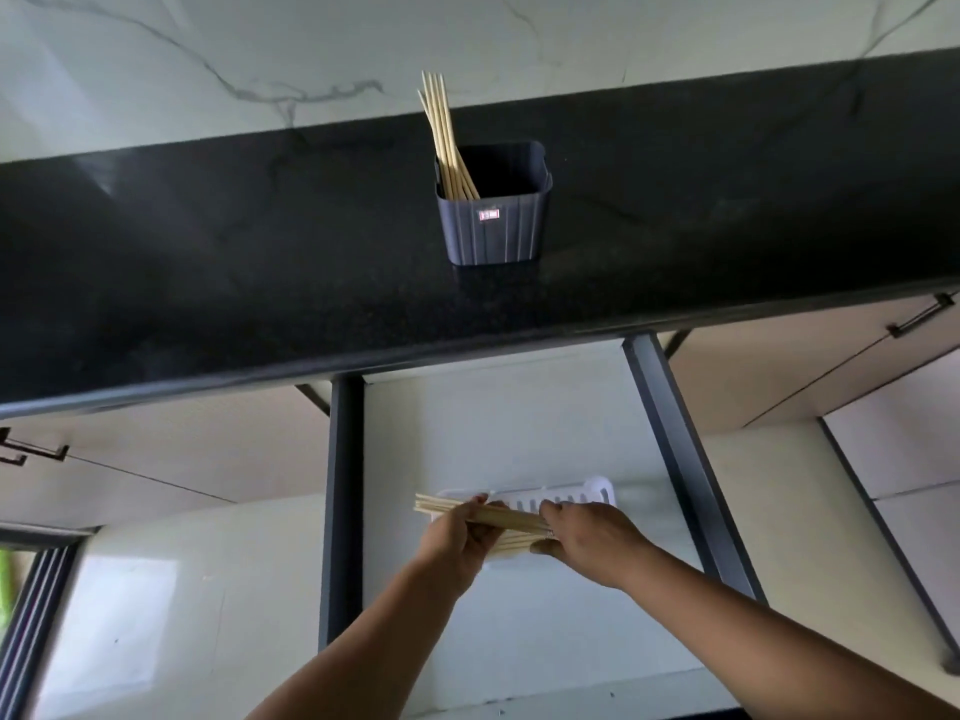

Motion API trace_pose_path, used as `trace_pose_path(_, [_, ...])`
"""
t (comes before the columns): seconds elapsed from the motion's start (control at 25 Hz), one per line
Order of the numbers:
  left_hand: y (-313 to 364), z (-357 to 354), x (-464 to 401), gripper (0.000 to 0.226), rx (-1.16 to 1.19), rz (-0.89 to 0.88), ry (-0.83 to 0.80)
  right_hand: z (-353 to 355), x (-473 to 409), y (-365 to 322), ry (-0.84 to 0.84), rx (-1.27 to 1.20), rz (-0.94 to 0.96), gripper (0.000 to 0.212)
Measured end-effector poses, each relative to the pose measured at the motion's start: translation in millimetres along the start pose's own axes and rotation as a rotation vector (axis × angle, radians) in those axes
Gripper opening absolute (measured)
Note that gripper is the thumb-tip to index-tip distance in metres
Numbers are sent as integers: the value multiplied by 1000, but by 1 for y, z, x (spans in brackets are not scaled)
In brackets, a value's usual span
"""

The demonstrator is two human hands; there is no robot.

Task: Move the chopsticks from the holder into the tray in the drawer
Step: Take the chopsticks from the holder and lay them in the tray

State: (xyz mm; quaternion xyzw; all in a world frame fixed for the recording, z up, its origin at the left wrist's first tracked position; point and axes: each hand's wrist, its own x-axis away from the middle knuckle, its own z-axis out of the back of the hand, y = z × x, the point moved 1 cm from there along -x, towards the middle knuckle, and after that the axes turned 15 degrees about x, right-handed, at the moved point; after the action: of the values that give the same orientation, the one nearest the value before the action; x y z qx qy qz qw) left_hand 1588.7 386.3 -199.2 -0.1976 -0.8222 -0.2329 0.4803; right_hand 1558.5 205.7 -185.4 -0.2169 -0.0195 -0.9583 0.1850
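Observation:
A dark ribbed holder (493,220) stands on the black counter (208,283) with several wooden chopsticks (442,132) leaning in its left corner. Below, in the open drawer (519,423), lies a white slotted tray (571,495). A bundle of several chopsticks (511,521) lies flat across the tray's left part, its ends sticking out past the tray's left edge. My left hand (457,543) grips the bundle near its left end. My right hand (592,537) holds the bundle's right part from above. Both hands hide much of the tray.
The drawer's dark side rails (340,511) run on both sides of it. Closed cabinet fronts with black bar handles (919,317) flank the drawer. A marble wall (260,70) rises behind the counter. Pale floor tiles (130,615) show below left.

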Motion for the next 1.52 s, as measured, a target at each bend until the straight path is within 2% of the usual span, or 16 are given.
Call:
trace_pose_path(0.08, [-9, 15, -6, 14, -61, 84, -3, -14, 0, 2, -17, 45, 13, 47])
trace_pose_path(0.2, [-5, 19, -14, 9, -131, 44, 12, -24, -7, 11, -47, 104, -18, 32])
trace_pose_path(0.32, [24, 25, -25, 7, -270, -305, 164, -20, -20, 30, -61, 151, -54, 34])
trace_pose_path(0.44, [49, 41, -32, 15, -727, -585, 323, -21, -30, 34, -38, 263, -17, 41])
trace_pose_path(0.52, [45, 46, -36, 33, -934, -592, 282, -27, -33, 20, -54, 402, -17, 45])
trace_pose_path(0.6, [33, 47, -43, 46, -1094, -524, 239, -33, -40, 12, -69, 387, -52, 44])
trace_pose_path(0.72, [23, 50, -53, 31, -1346, -549, 209, -40, -51, 17, -51, 343, -70, 43])
trace_pose_path(0.92, [29, 55, -55, 34, -1492, -610, 189, -46, -51, 18, 0, 319, -53, 43])
trace_pose_path(1.04, [28, 54, -50, 45, -1492, -620, 153, -35, -45, 20, 129, 301, -83, 42])
trace_pose_path(1.08, [26, 55, -46, 52, -1498, -670, 141, -32, -40, 19, 174, 290, -89, 38])
trace_pose_path(1.16, [21, 55, -35, 62, -1613, -913, 71, -31, -31, 16, 191, 235, -74, 31])
trace_pose_path(1.24, [12, 55, -25, 59, -1760, -1146, -97, -32, -23, 16, 192, 202, -103, 29])
trace_pose_path(1.28, [7, 54, -23, 54, -1801, -1201, -186, -30, -22, 17, 185, 179, -136, 27])
trace_pose_path(1.32, [2, 54, -22, 50, -1843, -1197, -259, -31, -23, 19, 183, 153, -164, 27])
trace_pose_path(1.4, [-8, 54, -24, 55, -1972, -1067, -319, -33, -31, 22, 127, 114, -138, 36])
trace_pose_path(1.52, [-17, 58, -35, 72, -2153, -842, -283, -37, -45, 20, 135, 158, -39, 45])
